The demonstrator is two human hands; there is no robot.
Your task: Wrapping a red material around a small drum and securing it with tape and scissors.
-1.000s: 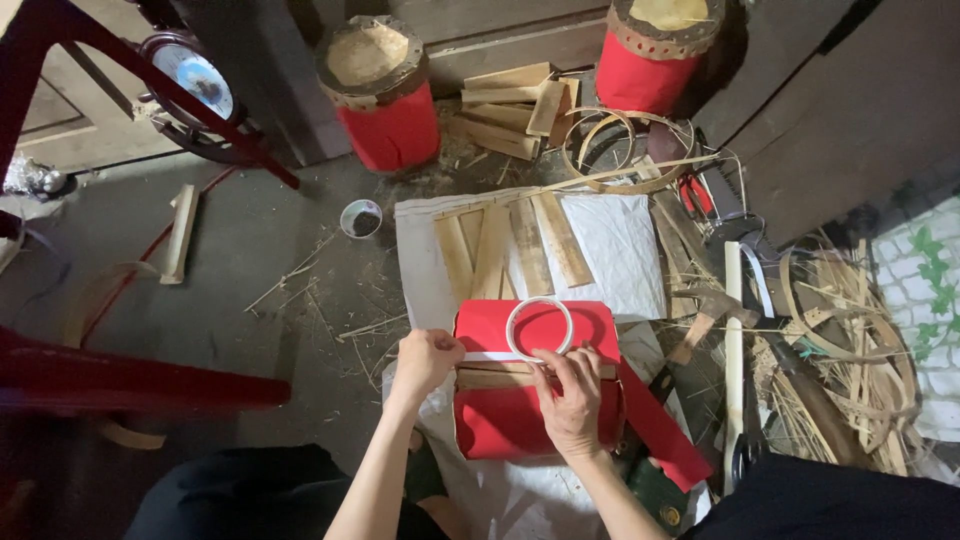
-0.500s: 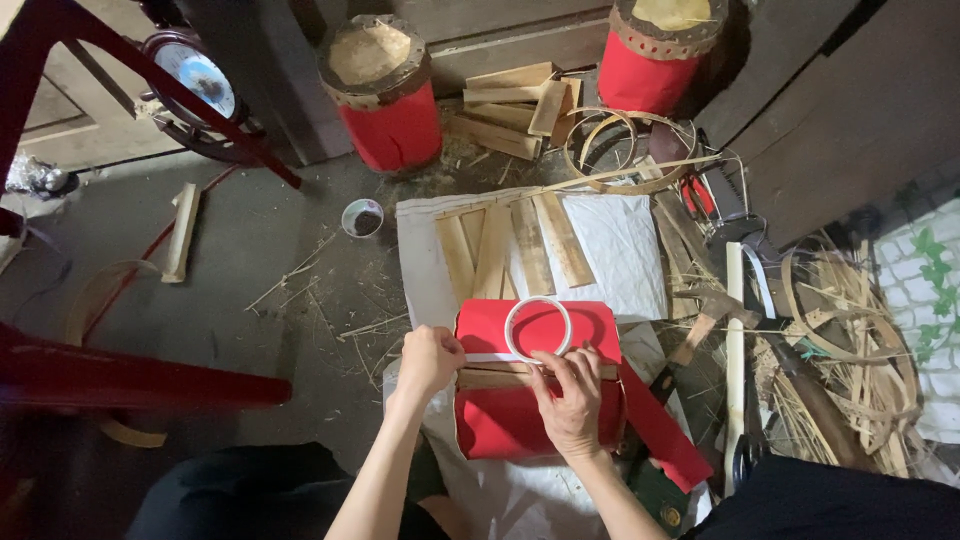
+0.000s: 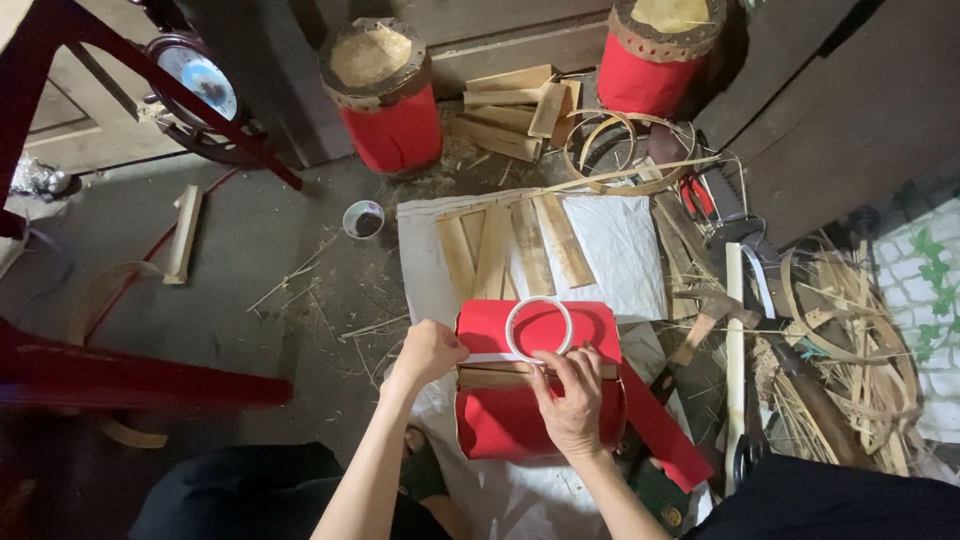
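The red drum body [image 3: 540,400] lay on its side on the white sheet [image 3: 620,250] on the floor, directly under both hands. The left hand [image 3: 428,352] was closed in a tight grip on the drum's left edge, the forearm reaching up from below. The right hand [image 3: 572,400] lay palm-down over the middle, fingers pinching a white tape strip [image 3: 495,358] against the wooden seam [image 3: 490,378]. A white ring [image 3: 539,329] rested on the red surface just above the right fingers.
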